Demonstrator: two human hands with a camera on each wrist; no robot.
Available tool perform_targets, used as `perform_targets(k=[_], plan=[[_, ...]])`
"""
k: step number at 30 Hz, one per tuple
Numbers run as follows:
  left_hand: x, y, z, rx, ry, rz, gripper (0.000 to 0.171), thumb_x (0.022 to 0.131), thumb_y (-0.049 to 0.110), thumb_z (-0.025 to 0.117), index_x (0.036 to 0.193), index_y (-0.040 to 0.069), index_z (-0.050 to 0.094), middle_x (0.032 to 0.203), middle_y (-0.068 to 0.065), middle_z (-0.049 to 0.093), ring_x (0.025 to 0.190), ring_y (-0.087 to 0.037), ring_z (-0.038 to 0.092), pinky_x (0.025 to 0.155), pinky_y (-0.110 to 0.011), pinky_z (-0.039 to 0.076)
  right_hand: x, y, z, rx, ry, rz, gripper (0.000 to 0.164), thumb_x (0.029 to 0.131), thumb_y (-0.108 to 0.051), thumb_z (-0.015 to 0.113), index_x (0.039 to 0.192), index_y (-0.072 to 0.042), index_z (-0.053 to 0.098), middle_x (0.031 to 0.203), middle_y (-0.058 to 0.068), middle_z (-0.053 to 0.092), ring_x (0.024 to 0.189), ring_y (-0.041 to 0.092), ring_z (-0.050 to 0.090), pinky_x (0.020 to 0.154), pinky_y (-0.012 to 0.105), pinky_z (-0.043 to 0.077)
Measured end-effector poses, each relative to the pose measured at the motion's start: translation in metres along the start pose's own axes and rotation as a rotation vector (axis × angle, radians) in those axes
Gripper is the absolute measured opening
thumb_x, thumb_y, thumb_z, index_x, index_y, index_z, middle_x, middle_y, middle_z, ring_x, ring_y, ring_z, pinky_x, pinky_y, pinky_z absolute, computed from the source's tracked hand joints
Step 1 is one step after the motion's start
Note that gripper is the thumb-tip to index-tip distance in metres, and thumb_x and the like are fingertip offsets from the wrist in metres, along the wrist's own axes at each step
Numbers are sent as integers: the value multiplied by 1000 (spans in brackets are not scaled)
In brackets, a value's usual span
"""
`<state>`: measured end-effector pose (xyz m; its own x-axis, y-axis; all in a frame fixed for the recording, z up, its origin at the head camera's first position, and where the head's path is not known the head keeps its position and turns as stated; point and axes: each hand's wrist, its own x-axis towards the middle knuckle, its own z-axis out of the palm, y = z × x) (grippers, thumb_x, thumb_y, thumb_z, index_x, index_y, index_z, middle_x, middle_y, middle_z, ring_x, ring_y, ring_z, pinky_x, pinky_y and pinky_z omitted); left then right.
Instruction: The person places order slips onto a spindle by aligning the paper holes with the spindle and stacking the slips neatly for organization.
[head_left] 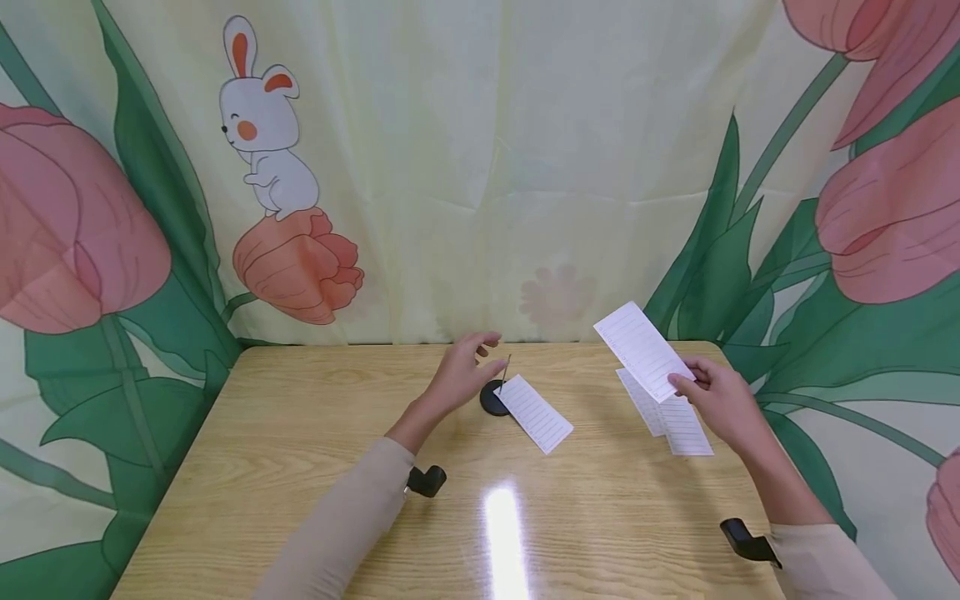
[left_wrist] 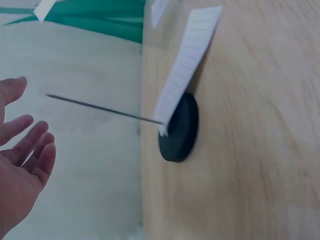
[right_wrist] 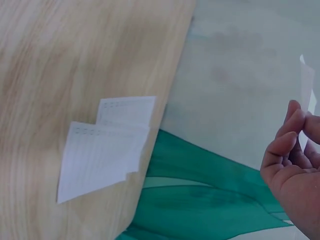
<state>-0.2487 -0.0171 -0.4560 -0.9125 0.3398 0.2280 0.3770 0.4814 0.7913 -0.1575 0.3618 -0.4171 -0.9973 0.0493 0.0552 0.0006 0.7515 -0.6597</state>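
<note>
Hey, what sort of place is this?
Likely an indoor tabletop workspace: a wooden table in front of a tulip-print cloth backdrop, with a black-based spike that bears a lined slip.

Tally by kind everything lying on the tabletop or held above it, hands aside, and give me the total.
Black spike stand: 1
White paper slips: 4 visible (1 held slip in the right hand, 1 slip on the stand, 2 overlapping slips on the table)
Total: 5

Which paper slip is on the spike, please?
The slip nearest the left hand, pierced by the spike; the right hand holds another, others lie loose nearby.
</note>
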Motion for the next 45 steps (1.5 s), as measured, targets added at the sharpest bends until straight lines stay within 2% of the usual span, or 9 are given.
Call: perform_targets(k=[6, 11, 15, 21, 28, 38, 42, 45], plan=[[7, 22, -3, -16, 5, 86, 40, 100, 22, 70, 136, 5, 64, 127, -13, 69, 109, -26, 64, 92, -43, 56, 3, -15, -1, -2, -6, -14, 48, 107, -30, 58, 137, 7, 56, 115, 26, 70, 94, 30, 67, 70, 19, 52], [13, 36, -3, -38, 12, 106, 34, 102, 21, 68, 132, 6, 67, 120, -8, 71, 105, -21, 66, 88, -36, 57, 5, -26, -2, 9, -29, -48, 45, 106, -28, 60, 137, 5, 58, 116, 24, 71, 90, 22, 66, 70, 21, 53], [18, 44, -2, -74, 12, 92, 31, 102, 22, 67, 129, 6, 69, 114, -6, 72, 101, -19, 66, 85, -32, 56, 8, -36, -1, 33, -43, -74, 45, 105, -26, 62, 139, 4, 59, 118, 24, 71, 87, 16, 66, 70, 21, 53], [26, 53, -1, -134, 12, 40, 29, 104, 25, 64, 127, 9, 71, 107, -3, 73, 95, -18, 64, 75, -27, 53, 11, -48, 4, 68, -71, -92, 42, 104, -20, 63, 136, 7, 59, 115, 24, 71, 85, 15, 66, 70, 21, 53], [33, 61, 1, -203, 27, 16, 26, 104, 23, 64, 121, 5, 74, 102, -6, 76, 94, -19, 69, 76, -26, 54, 16, -57, 11, 84, -86, -115, 37, 104, -19, 64, 130, 6, 61, 105, 19, 73, 81, 14, 63, 69, 23, 52], [36, 65, 1, -277, 45, -6, 19, 101, 16, 67, 112, 3, 76, 98, -10, 74, 86, -17, 67, 71, -23, 54, 19, -65, 21, 127, -103, -117, 36, 103, -15, 65, 132, 7, 61, 109, 21, 73, 82, 13, 66, 71, 23, 53], [37, 64, -1, -279, 55, -9, 14, 100, 12, 68, 107, 2, 76, 96, -11, 73, 85, -21, 66, 69, -21, 52, 20, -68, 26, 169, -105, -128, 38, 102, -15, 65, 133, 8, 60, 111, 22, 73, 83, 9, 67, 72, 21, 53], [37, 63, -4, -288, 53, -19, 13, 100, 11, 68, 105, 1, 76, 96, -12, 73, 88, -29, 69, 69, -22, 51, 21, -70, 31, 193, -107, -125, 36, 103, -14, 64, 132, 7, 61, 112, 23, 72, 83, 8, 67, 72, 21, 52]])
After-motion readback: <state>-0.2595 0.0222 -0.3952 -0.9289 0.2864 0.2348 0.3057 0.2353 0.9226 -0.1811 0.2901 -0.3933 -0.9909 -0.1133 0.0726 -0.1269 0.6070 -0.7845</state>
